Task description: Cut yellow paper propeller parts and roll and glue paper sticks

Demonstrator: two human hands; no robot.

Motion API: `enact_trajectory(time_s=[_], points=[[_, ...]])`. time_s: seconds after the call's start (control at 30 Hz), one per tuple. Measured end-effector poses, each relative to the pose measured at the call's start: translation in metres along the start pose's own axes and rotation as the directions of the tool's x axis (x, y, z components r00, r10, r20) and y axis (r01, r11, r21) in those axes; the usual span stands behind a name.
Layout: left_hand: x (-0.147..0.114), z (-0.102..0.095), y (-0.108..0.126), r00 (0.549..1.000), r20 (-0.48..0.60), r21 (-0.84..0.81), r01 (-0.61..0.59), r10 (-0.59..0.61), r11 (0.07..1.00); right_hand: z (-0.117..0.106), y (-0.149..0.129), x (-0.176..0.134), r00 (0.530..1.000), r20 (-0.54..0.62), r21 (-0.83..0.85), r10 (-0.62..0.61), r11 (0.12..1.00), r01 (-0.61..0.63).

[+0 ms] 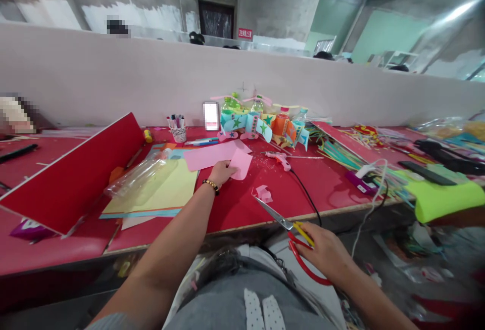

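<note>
My left hand [223, 174] pinches a small piece of pink paper [241, 163] above the red tabletop. Behind it lies a longer pink paper sheet [206, 154]. A pair of scissors [278, 215] with red and yellow handles is in my right hand [324, 246], fingers in the handles and blades pointing away to the left. Small pink paper scraps [264, 193] lie just beyond the scissor tips. Farther back rests a pink glue gun [279, 159] with a black cord.
Decorated bottle crafts [261, 120] stand by the partition, beside a lit phone [210, 116] and a pen cup [178, 130]. Coloured sheets with a clear plastic bottle [138, 172] lie left, near a red board [76, 178]. Paper strips and a purple power strip [360, 182] are right.
</note>
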State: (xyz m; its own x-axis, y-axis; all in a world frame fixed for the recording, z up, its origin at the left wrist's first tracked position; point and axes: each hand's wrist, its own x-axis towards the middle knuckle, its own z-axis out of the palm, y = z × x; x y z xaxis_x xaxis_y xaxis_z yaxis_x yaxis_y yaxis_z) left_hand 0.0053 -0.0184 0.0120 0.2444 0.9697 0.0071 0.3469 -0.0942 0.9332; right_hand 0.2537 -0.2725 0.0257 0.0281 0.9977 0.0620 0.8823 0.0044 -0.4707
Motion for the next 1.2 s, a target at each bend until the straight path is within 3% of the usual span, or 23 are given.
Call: enact_trajectory(time_s=[0.2,0.3,0.33,0.4,0.43,0.5,0.6,0.7,0.77,0.83,1.0,1.07,1.13,1.2], points=[[0.001,-0.009,0.0,0.971,-0.225,0.263,-0.018,0.08,0.965,0.0,0.015,0.015,0.999,-0.038,-0.071,0.034,0.997,-0.036],[-0.009,0.001,0.01,0.926,-0.278,0.451,-0.108,0.255,0.886,-0.001,0.026,0.022,0.993,-0.077,-0.145,0.087,0.985,-0.098],[-0.014,0.009,0.013,0.919,-0.209,0.536,-0.179,0.335,0.825,-0.001,0.029,0.026,0.991,-0.082,-0.174,0.107,0.977,-0.12],[-0.029,0.03,0.017,0.907,0.059,0.598,-0.366,0.416,0.713,-0.001,0.035,0.035,0.987,-0.073,-0.237,0.142,0.959,-0.155],[-0.037,0.042,0.017,0.884,0.234,0.586,-0.461,0.405,0.667,-0.001,0.037,0.04,0.987,-0.062,-0.269,0.15,0.95,-0.161],[-0.054,0.067,0.015,0.817,0.45,0.549,-0.572,0.362,0.609,-0.001,0.04,0.052,0.988,-0.036,-0.323,0.147,0.934,-0.151],[-0.078,0.092,0.009,0.785,0.483,0.571,-0.618,0.387,0.541,0.002,0.04,0.069,0.993,-0.003,-0.365,0.12,0.924,-0.113],[-0.101,0.095,0.002,0.743,0.506,0.578,-0.669,0.438,0.466,0.005,0.037,0.082,0.998,0.005,-0.396,0.07,0.916,-0.062],[-0.117,0.087,-0.004,0.698,0.537,0.564,-0.714,0.473,0.414,0.008,0.035,0.088,0.999,-0.013,-0.419,0.033,0.907,-0.035],[-0.132,0.073,-0.011,0.685,0.538,0.556,-0.726,0.49,0.405,0.011,0.035,0.09,0.999,-0.035,-0.43,0.004,0.902,-0.018],[-0.168,0.016,-0.026,0.7,0.496,0.443,-0.713,0.515,0.543,0.017,0.041,0.09,0.991,-0.112,-0.447,-0.071,0.895,0.013],[-0.185,-0.013,-0.026,0.741,0.45,0.388,-0.665,0.499,0.638,0.019,0.043,0.088,0.985,-0.128,-0.473,-0.116,0.88,0.042],[-0.206,-0.04,-0.027,0.838,0.343,0.394,-0.538,0.423,0.746,0.02,0.044,0.086,0.979,-0.138,-0.492,-0.149,0.868,0.063],[-0.231,-0.065,-0.032,0.908,0.252,0.452,-0.415,0.334,0.789,0.02,0.043,0.085,0.974,-0.154,-0.496,-0.167,0.866,0.07]])
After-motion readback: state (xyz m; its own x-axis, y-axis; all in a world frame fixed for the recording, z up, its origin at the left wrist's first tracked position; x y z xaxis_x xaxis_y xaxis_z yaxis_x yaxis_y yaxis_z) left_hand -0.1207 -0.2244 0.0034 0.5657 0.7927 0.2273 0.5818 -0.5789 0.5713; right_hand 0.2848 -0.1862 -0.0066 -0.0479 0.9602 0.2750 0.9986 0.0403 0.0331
